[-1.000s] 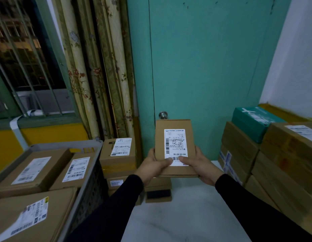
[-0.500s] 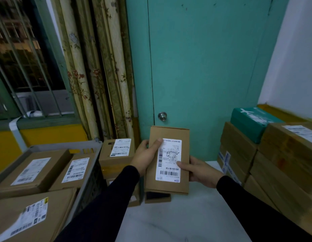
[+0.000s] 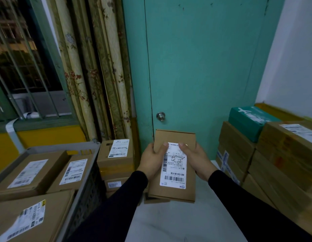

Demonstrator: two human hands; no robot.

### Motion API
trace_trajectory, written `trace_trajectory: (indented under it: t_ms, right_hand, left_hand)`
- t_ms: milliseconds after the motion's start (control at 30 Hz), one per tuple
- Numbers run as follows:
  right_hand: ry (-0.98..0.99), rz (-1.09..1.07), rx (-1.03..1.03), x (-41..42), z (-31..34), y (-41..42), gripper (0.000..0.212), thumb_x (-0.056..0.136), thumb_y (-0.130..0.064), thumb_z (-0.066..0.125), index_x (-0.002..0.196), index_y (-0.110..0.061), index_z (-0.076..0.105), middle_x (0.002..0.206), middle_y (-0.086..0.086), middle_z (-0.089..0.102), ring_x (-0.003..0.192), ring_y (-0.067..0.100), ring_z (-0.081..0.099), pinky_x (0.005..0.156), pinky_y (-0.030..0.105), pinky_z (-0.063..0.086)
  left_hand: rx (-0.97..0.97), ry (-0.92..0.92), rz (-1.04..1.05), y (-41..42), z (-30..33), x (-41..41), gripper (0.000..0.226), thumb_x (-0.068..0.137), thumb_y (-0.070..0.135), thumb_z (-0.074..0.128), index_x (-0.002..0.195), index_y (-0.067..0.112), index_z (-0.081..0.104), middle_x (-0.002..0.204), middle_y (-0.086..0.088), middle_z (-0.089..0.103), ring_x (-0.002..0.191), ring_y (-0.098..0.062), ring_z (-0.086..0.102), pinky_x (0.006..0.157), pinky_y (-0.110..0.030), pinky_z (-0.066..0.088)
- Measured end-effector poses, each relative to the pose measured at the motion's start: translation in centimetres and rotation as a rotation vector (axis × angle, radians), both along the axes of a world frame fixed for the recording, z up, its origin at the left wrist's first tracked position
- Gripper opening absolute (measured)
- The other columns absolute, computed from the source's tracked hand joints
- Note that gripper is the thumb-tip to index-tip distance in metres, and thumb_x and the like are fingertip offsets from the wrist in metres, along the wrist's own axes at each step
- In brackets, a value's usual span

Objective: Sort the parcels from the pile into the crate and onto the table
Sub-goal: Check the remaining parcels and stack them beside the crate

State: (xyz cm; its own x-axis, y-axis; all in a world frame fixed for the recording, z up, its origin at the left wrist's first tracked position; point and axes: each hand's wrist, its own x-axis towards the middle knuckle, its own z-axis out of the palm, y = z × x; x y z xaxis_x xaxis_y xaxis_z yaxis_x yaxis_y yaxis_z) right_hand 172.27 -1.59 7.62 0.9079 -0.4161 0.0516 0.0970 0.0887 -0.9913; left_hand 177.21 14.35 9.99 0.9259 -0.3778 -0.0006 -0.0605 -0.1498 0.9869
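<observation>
A flat brown cardboard parcel with a white shipping label is held up in front of me, above the white table. My left hand grips its left edge, thumb on the label's top corner. My right hand grips the right edge, thumb also on the label. The grey crate at the left holds three labelled brown parcels. A pile of brown parcels is stacked at the right, with a teal box on top.
A short stack of brown boxes stands between the crate and the table, below the curtain. A teal door with a round knob is straight ahead. A barred window is at the upper left.
The parcel has been turned in my hands so its label reads the other way up. Both thumbs now rest on the label's top; the parcel hangs lower, near the table.
</observation>
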Motion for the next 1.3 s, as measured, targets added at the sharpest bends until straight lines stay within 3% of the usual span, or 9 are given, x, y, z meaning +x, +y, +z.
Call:
trace_trajectory:
  t_ms: [333,467,533,733,833,933,1067,1167,1300]
  right_hand:
    - [0.008,0.015,-0.022,0.1,-0.2,-0.5,0.037,0.095,-0.028,0.07,0.127,-0.018,0.055,0.115,0.004,0.075,0.101,0.021,0.074,0.09,0.038,0.058]
    - [0.095,0.066,-0.091,0.1,-0.5,-1.5,0.047,0.093,-0.027,0.072,0.135,-0.021,0.053,0.12,0.001,0.073,0.108,0.02,0.071,0.1,0.043,0.054]
    - [0.113,0.094,-0.022,0.3,-0.4,-1.6,0.044,0.094,-0.018,0.069,0.134,-0.019,0.053,0.119,0.004,0.073,0.104,0.02,0.07,0.092,0.039,0.054]
    - [0.017,0.109,0.221,0.4,0.4,-1.3,0.058,0.09,-0.057,0.061,0.131,-0.016,0.056,0.117,0.011,0.073,0.109,0.024,0.07,0.092,0.039,0.052]
    - [0.008,0.022,0.199,0.5,0.3,-1.5,0.029,0.098,-0.037,0.06,0.116,-0.014,0.059,0.097,0.007,0.071,0.088,0.017,0.071,0.079,0.034,0.051]
    - [0.01,-0.021,0.108,0.3,0.1,-1.5,0.007,0.1,-0.02,0.055,0.099,-0.015,0.058,0.091,0.005,0.061,0.081,0.014,0.061,0.075,0.032,0.045]
    - [0.125,0.054,-0.107,-0.3,0.4,-1.5,0.012,0.102,-0.032,0.053,0.109,-0.024,0.058,0.109,0.003,0.061,0.094,0.012,0.057,0.079,0.029,0.041]
    - [0.241,0.076,-0.365,-0.6,0.0,-2.2,0.045,0.099,-0.056,0.053,0.135,-0.03,0.056,0.132,-0.001,0.051,0.115,0.016,0.053,0.094,0.03,0.042]
    - [0.196,0.126,-0.134,-0.8,0.2,-1.5,0.04,0.093,-0.05,0.066,0.121,-0.024,0.053,0.116,0.003,0.061,0.08,0.019,0.061,0.064,0.023,0.049]
  left_hand:
    - [0.026,-0.039,-0.052,0.5,0.4,-0.3,0.042,0.1,0.047,0.057,0.131,0.02,0.051,0.111,0.005,0.071,0.099,-0.013,0.07,0.095,-0.037,0.056]
    - [0.044,0.084,-0.138,1.1,0.8,-0.3,0.066,0.095,0.058,0.056,0.15,0.023,0.04,0.143,0.007,0.055,0.127,-0.017,0.056,0.117,-0.04,0.036]
    - [0.031,0.141,-0.167,1.1,1.3,-0.6,0.07,0.095,0.064,0.05,0.151,0.026,0.034,0.145,0.01,0.045,0.132,-0.013,0.044,0.113,-0.033,0.026]
    - [0.022,0.233,-0.198,0.5,2.2,-0.8,0.069,0.097,0.072,0.03,0.151,0.03,0.037,0.149,-0.002,0.048,0.129,-0.017,0.046,0.115,-0.046,0.027]
    - [0.053,0.238,-0.211,0.6,2.5,-0.6,0.037,0.101,0.061,0.039,0.113,0.03,0.055,0.111,0.001,0.062,0.102,-0.019,0.06,0.095,-0.04,0.046]
    - [0.047,0.259,-0.216,0.6,1.9,-0.3,0.032,0.101,0.053,0.045,0.111,0.026,0.06,0.104,-0.004,0.064,0.097,-0.025,0.064,0.091,-0.038,0.053]
    - [-0.063,0.316,-0.17,0.3,0.9,-0.2,0.04,0.096,0.044,0.063,0.125,0.018,0.056,0.116,-0.01,0.064,0.108,-0.028,0.065,0.098,-0.042,0.056]
    - [-0.135,0.285,-0.136,0.5,0.5,0.0,0.044,0.093,0.031,0.071,0.125,0.008,0.053,0.122,-0.014,0.062,0.11,-0.024,0.064,0.102,-0.036,0.054]
    - [-0.059,0.159,-0.145,0.6,0.6,0.1,0.06,0.079,0.044,0.084,0.12,0.012,0.054,0.121,-0.013,0.063,0.114,-0.027,0.063,0.107,-0.041,0.05]
